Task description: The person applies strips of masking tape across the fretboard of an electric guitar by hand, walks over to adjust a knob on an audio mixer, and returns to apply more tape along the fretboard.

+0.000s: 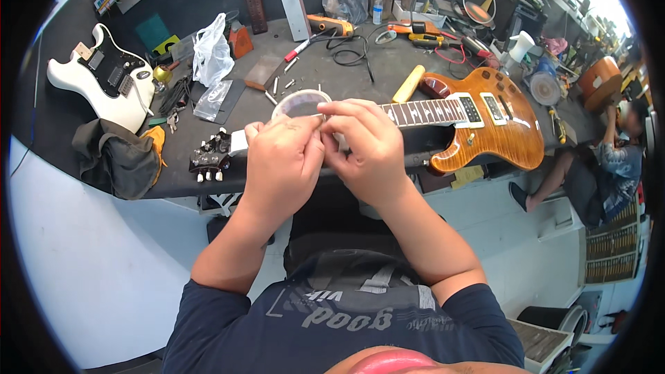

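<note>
A white electric guitar [104,76] lies left, near a crumpled, seemingly plastic bag [211,52].

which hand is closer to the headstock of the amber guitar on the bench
Left. The left hand is just right of the headstock, with a small gap. The right hand is farther right over the neck, beyond the left hand. Both pinch a roll of tape.
</note>
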`<state>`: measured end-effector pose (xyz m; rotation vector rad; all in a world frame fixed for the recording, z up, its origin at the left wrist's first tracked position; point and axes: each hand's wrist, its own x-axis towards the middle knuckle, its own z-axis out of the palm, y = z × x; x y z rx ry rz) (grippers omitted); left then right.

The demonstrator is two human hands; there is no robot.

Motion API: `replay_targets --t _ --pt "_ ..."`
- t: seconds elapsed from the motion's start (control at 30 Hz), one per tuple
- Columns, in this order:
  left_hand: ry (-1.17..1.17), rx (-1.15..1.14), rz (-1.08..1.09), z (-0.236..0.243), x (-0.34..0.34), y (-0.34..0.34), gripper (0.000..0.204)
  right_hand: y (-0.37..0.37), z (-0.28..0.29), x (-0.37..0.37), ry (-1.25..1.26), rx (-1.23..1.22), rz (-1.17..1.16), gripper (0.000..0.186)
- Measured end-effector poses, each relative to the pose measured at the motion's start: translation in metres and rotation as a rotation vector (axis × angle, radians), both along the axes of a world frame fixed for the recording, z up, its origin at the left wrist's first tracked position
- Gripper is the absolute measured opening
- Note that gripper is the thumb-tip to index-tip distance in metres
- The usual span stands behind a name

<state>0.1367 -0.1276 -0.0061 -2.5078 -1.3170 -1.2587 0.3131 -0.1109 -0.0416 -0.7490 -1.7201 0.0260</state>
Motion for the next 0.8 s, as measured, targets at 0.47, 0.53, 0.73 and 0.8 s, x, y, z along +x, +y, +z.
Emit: replay_targets --t 0.47,0.53,0.73,0.8 --pt "0.231 -0.309 0.392 -0.027 -0.100 0.116 0.026 -0.009 -0.017 0.021 1.109 -0.765 0.830 0.039" --pt "-0.067 -0.276 0.142 -0.011 -0.069 0.097 0.024 -0.005 -0.023 0.021 1.127 -0.759 0.837 0.038" --pt "-0.357 -0.507 -0.563 -0.002 -0.009 0.055 0.019 -0.008 -0.024 0.009 1.074 -0.781 0.854 0.043" --pt "-0.418 -0.593 -0.483 -0.005 -0.006 0.056 0.016 -0.008 -0.024 0.009 1.037 -0.771 0.828 0.047"
